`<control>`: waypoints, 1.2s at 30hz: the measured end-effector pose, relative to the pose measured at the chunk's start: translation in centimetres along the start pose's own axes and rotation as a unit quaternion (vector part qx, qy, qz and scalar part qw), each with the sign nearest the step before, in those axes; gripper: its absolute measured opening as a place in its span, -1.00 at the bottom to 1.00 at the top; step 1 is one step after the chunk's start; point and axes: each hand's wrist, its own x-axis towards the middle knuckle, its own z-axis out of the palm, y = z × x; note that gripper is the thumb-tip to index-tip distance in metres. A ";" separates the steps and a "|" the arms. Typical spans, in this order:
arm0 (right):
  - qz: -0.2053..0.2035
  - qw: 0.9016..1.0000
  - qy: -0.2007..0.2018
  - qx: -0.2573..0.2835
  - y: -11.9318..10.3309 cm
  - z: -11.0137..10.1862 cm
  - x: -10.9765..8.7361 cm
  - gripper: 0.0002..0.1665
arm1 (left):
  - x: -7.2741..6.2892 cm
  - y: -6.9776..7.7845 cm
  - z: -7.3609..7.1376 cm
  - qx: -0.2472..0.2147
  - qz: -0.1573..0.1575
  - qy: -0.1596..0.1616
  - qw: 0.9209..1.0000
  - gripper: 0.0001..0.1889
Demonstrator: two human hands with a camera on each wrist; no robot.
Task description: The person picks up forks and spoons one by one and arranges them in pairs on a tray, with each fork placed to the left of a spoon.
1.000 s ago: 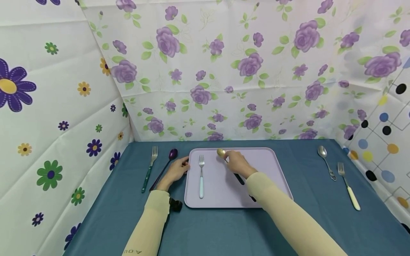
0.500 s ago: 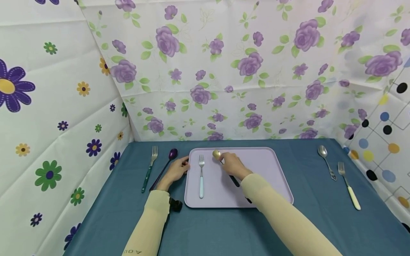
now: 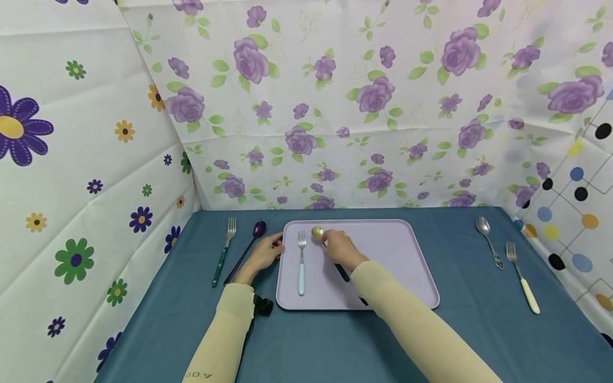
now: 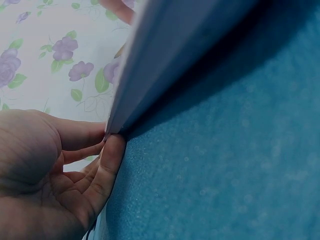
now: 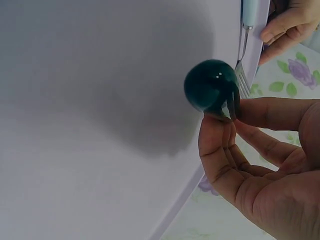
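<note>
My left hand (image 3: 264, 254) pinches the left rim of a pale lilac tray (image 3: 397, 239); in the left wrist view the fingers lie on both sides of the rim (image 4: 120, 95). Over the tray, my right hand (image 3: 342, 250) pinches a spoon with a gold bowl (image 3: 317, 232) and a dark green handle (image 3: 342, 273). The handle's rounded end (image 5: 211, 85) faces the right wrist camera, and a shadow falls on the tray. Left of the spoon, a fork with a pale blue handle (image 3: 301, 266) lies on the tray, tines away from me.
Left of the tray lie a green-handled fork (image 3: 222, 260) and a dark purple spoon (image 3: 258, 230), partly behind my left forearm. At the right are a silver spoon (image 3: 483, 227) and a cream-handled fork (image 3: 528, 295). Flowered cloth (image 3: 299, 141) hangs behind the blue-covered table (image 3: 306, 346).
My right hand has carried the spoon leftward over the tray, closer to the pale blue fork. The left hand has stayed at the tray's rim.
</note>
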 end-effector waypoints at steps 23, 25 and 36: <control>0.005 1.000 0.007 0.008 -1.2 1.8 0.3 -0.85 | 0.0 0.3 -0.2 -0.001 0.003 -0.001 1.000 -0.45; 0.010 1.000 0.009 0.013 -1.4 1.9 0.3 -0.86 | 0.0 0.2 -0.2 0.001 0.003 0.000 1.000 -0.45; 0.024 0.999 0.030 0.011 -2.4 2.9 0.1 -0.90 | 0.1 0.1 -0.1 0.001 0.001 -0.002 1.000 -0.45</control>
